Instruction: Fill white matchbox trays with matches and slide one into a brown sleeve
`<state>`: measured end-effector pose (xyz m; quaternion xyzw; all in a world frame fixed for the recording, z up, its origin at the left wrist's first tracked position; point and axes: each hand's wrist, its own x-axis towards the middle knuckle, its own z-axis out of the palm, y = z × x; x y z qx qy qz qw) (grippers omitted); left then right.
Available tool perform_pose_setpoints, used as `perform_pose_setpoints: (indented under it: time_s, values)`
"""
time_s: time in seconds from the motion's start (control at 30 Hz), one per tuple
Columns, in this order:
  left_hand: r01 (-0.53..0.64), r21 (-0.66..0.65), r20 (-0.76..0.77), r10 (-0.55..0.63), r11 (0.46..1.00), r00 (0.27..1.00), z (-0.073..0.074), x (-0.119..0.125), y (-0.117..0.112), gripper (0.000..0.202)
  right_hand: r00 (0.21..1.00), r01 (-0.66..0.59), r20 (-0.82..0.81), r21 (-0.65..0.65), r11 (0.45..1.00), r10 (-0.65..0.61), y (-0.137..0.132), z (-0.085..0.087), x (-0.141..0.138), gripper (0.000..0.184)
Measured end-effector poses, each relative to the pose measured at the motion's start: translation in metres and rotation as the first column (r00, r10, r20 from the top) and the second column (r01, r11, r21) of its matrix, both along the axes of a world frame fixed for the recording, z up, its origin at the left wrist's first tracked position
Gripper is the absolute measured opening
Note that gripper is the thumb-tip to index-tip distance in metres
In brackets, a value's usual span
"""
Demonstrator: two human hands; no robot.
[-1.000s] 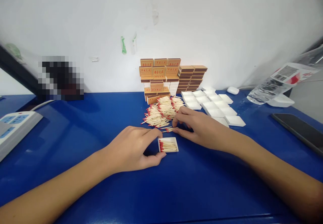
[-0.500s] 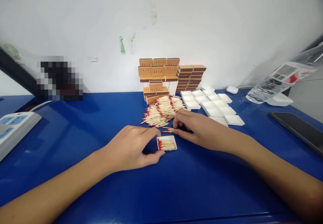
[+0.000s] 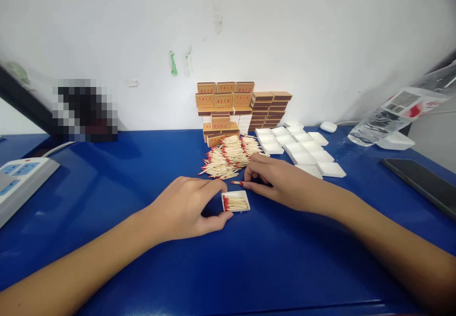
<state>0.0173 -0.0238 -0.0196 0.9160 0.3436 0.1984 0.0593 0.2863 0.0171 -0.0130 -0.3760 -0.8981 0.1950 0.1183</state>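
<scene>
My left hand (image 3: 194,206) grips the left end of a small white matchbox tray (image 3: 248,201) between thumb and forefinger, on the blue table. Inside the tray lie several red-tipped matches (image 3: 235,204), heads to the left. Just behind it, my right hand (image 3: 267,178) pinches a few matches (image 3: 238,183) between thumb and fingers, their red heads pointing left. Beyond both hands spreads a large pile of loose matches (image 3: 230,157).
Stacked matchboxes (image 3: 223,100) stand against the wall behind the pile. White trays (image 3: 302,147) lie in rows to the right, near a white earphone case (image 3: 328,126), a tilted plastic bottle (image 3: 384,116) and a dark phone (image 3: 420,183). A power strip (image 3: 24,178) sits left.
The matches in my right fingers have drawn together into a tighter bunch, with less of them sticking out. Both hands and the tray have barely moved.
</scene>
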Motion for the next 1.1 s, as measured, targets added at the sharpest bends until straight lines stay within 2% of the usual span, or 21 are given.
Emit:
perform_pose_setpoints:
  time_s: [0.33, 0.6, 0.73, 0.83, 0.9, 1.0, 1.1]
  values:
    - [-0.023, -0.015, -0.009, 0.023, 1.000, 1.000, -0.001, 0.000, 0.000, 0.028, 0.995, 0.022, 0.097, 0.006, 1.000, -0.022, -0.004, 0.000, -0.001, 0.027]
    - [-0.078, -0.046, -0.032, 0.077, 0.996, 0.997, 0.001, 0.001, 0.001, 0.025, 0.998, 0.004, 0.064, 0.060, 0.998, -0.007, -0.017, 0.017, 0.000, 0.023]
    - [-0.072, -0.047, -0.022, 0.071, 0.996, 0.997, 0.000, 0.002, 0.001, 0.025, 0.987, -0.070, 0.154, 0.200, 0.977, 0.039, -0.026, 0.007, -0.010, 0.020]
    - [-0.054, -0.027, -0.010, 0.053, 0.998, 0.999, -0.001, 0.003, 0.000, 0.022, 0.964, -0.125, 0.266, 0.368, 0.922, 0.024, -0.030, -0.006, -0.021, 0.020]
    - [-0.049, -0.023, -0.001, 0.049, 0.999, 0.999, -0.001, 0.003, 0.000, 0.021, 0.957, -0.144, 0.289, 0.425, 0.894, 0.017, -0.031, -0.009, -0.026, 0.020]
    - [-0.059, -0.037, -0.003, 0.059, 0.998, 0.998, -0.001, 0.002, 0.000, 0.022, 0.975, -0.113, 0.220, 0.397, 0.911, 0.026, -0.029, 0.001, -0.023, 0.021]
    - [-0.077, -0.051, -0.012, 0.076, 0.996, 0.997, 0.000, 0.002, 0.000, 0.024, 0.994, -0.047, 0.111, 0.270, 0.962, 0.017, -0.024, 0.018, -0.009, 0.021]
